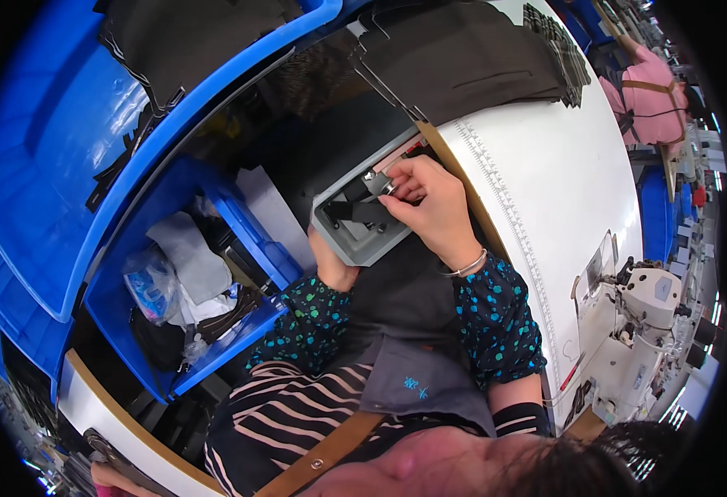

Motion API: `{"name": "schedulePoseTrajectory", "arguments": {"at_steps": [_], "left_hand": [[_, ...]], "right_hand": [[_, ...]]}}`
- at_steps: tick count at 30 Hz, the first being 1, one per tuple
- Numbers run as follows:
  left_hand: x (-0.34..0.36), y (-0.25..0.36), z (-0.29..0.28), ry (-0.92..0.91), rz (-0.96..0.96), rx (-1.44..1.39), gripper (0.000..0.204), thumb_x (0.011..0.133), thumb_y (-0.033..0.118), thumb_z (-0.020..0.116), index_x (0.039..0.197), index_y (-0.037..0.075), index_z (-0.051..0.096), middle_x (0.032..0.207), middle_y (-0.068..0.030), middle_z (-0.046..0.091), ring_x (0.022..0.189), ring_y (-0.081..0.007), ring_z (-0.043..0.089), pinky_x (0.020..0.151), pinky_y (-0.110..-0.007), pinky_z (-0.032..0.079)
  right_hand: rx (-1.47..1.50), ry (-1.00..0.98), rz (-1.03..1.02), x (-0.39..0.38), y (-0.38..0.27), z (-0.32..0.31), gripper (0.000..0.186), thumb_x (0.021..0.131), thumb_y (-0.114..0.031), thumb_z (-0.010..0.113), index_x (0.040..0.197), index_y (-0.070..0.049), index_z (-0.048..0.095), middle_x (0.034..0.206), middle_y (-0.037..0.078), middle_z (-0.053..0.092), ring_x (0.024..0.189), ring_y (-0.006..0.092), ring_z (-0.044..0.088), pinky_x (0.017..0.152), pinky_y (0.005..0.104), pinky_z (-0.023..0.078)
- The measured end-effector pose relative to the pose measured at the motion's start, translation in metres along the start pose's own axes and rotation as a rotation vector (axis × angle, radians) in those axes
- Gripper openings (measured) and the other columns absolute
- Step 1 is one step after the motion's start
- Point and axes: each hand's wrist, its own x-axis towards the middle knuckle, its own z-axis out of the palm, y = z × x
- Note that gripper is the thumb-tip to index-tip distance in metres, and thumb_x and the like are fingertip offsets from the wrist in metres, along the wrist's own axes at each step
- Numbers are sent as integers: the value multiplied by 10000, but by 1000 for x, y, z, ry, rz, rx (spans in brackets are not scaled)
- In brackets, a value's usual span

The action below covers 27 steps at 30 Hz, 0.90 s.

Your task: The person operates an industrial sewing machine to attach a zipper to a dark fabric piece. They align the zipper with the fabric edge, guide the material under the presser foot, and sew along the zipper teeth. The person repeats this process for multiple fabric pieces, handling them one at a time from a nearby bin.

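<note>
A shallow grey drawer-like box (370, 251) sits tilted over my lap, beside the edge of the white table. Inside it lie small metal and dark parts (365, 217). My left hand (331, 258) is at the box's near left wall, with its fingers hidden behind and under it. Above the far right part of the box, my right hand (431, 203) is closed, with thumb and fingertips pinching a small silver metal part (388, 189). The exact kind of that part cannot be made out.
The white sewing table (558, 178) curves along my right, with a sewing machine (649, 298) on it. Dark fabric pieces (471, 62) lie at the far end. A blue bin (185, 381) holding cloth and plastic bags stands left. A co-worker in pink (653, 95) sits far right.
</note>
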Motion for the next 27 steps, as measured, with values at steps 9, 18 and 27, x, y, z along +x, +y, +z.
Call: {"name": "schedulePoseTrajectory", "arguments": {"at_steps": [9,18,27], "left_hand": [[-9,73,11,-165,1223,940,117,976,123,736,993,36,660,1122,-75,659,1028,-222,623,932,-340,477],[-14,41,45,-340,1138,1130,499,818,101,889,1277,44,703,1507,-147,566,1350,-309,549,1137,-416,430],[40,4,117,-322,1239,437,527,1144,311,386,1483,-69,525,1549,-225,508,1426,-319,500,1231,-435,357]], "right_hand": [[20,164,-122,-26,-23,-19,375,783,-29,847,1136,-52,720,948,63,679,853,175,691,784,289,593],[-418,577,-415,-158,-37,-164,320,793,14,859,1087,-48,747,1083,114,752,919,231,744,812,313,610],[-801,1754,-267,-397,29,-402,219,1005,-54,724,1206,29,756,1167,72,761,1012,110,705,895,257,567]]}}
